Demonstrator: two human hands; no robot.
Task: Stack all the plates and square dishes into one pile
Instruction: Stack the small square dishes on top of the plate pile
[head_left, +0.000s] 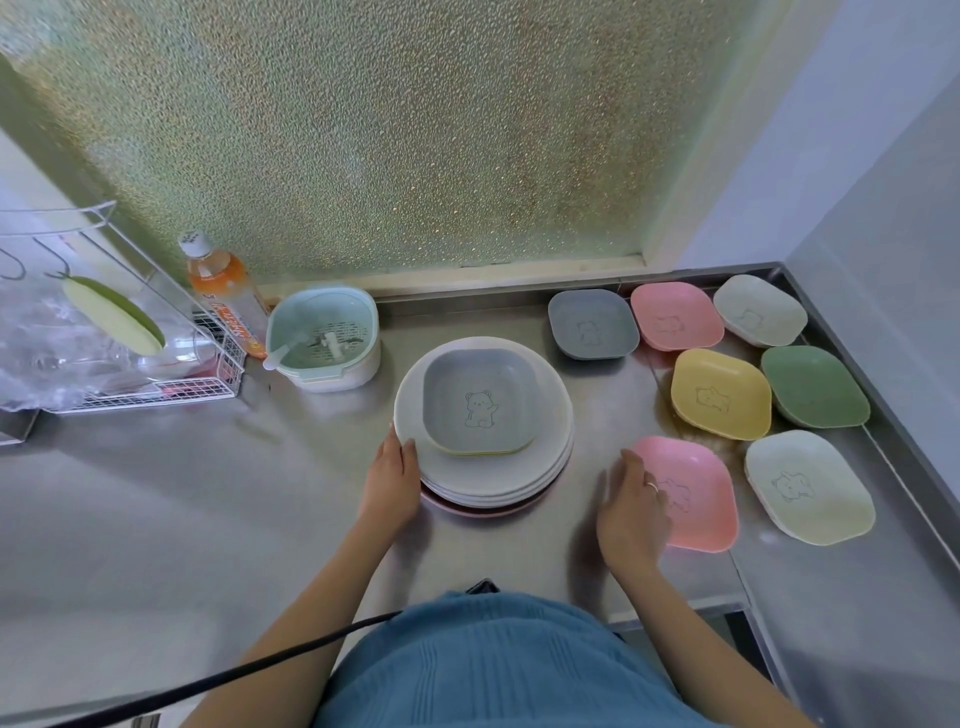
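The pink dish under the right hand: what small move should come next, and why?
Probably the right hand should take hold of the near pink dish and lift it onto the pile. Its fingers already lie on the dish's left rim, no grip is closed yet, and the left hand rests against the pile's edge.

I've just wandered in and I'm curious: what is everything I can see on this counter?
pile of round plates: several, whitish with a pink one at the bottom, centre of counter
stacked square dishes: grey on top, yellow edge showing beneath, on the pile
loose square dishes: seven at right: grey, two pink, two cream, yellow, green
strainer basket: one, pale green, back centre
bottle: one, orange label, back left
wire rack: one, white, far left
left hand: resting against the pile's edge
right hand: open, over the near pink dish
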